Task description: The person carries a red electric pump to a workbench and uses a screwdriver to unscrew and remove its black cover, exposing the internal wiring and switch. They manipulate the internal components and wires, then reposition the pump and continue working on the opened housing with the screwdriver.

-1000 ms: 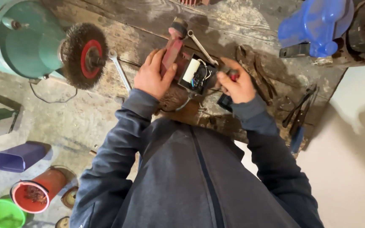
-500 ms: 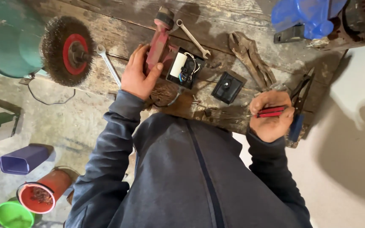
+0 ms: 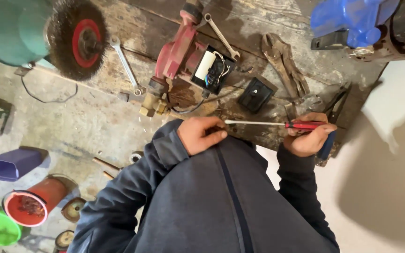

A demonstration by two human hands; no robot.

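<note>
Worn, stained wood forms the workbench (image 3: 118, 79), seen from above over a person's dark blue jacket. At the near edge of the bench, the right hand (image 3: 308, 136) is curled in a fist around the red handle of a screwdriver (image 3: 277, 124), whose thin metal shaft lies level and points toward the left hand (image 3: 201, 135). The left hand is loosely curled, fingers pressed together, and its fingertips meet the tip of the shaft; whether they pinch it cannot be told. Beyond the hands, a red pump (image 3: 179, 49) lies on the bench with its black terminal box (image 3: 213, 70) open, wires and a white part showing inside. A black cover (image 3: 256, 94) lies apart, just to the right of the box. Rusty locking pliers (image 3: 284, 63) rest farther right, and two spanners (image 3: 126, 65) lie on either side of the pump. A wire brush wheel (image 3: 78, 40) on a green machine fills the upper left corner. A blue vise (image 3: 352, 21) sits at the upper right.
</note>
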